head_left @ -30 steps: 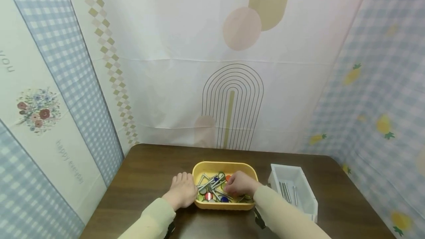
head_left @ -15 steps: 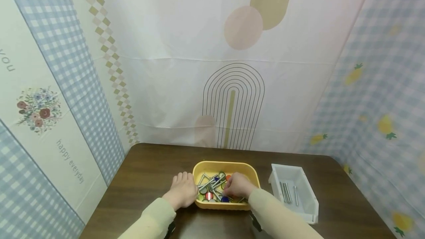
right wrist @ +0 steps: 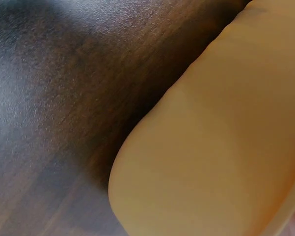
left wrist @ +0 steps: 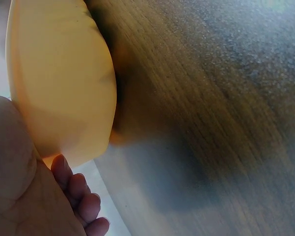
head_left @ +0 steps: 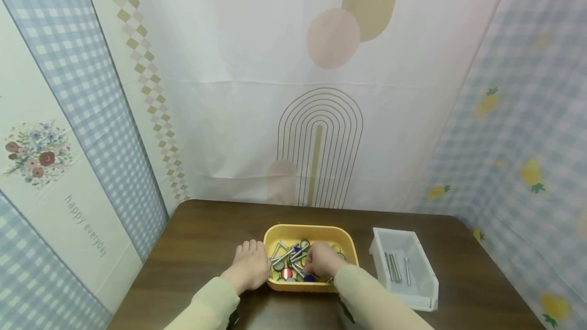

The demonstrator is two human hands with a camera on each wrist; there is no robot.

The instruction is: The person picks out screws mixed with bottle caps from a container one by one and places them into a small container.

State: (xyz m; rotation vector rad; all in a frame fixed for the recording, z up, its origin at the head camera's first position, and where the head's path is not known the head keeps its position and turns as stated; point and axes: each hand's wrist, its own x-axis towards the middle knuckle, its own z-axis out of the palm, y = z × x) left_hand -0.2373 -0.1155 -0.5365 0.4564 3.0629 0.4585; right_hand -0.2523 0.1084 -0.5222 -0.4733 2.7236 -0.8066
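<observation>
A yellow plastic bin [head_left: 302, 286] holds a jumble of silver bolts [head_left: 285, 255] and coloured bottle caps, among them a red-and-white cap [head_left: 286, 273] and a blue cap [head_left: 309, 278]. My left hand [head_left: 249, 266] grips the bin's left side, thumb side at the rim; in the left wrist view its fingers [left wrist: 88, 206] curl beside the outer wall [left wrist: 64, 73]. Inside the bin, my right hand [head_left: 322, 259] reaches down with curled fingers among bolts and caps near the blue one. Its fingertips are hidden, so I cannot tell what it holds. The right wrist view mostly shows the bin's outside [right wrist: 201, 137].
To the right of the yellow bin stands a white open-fronted bin [head_left: 403, 241] with several bolts [head_left: 395, 267] lying lengthwise in it. Both bins rest on a dark wooden table [head_left: 220, 223]. Patterned cloth [head_left: 238, 131] hangs behind and along both sides.
My right hand has shifted left inside the yellow bin, over the spot where a red-orange cap showed before, uncovering caps on the right. My left hand stays at the bin's left side.
</observation>
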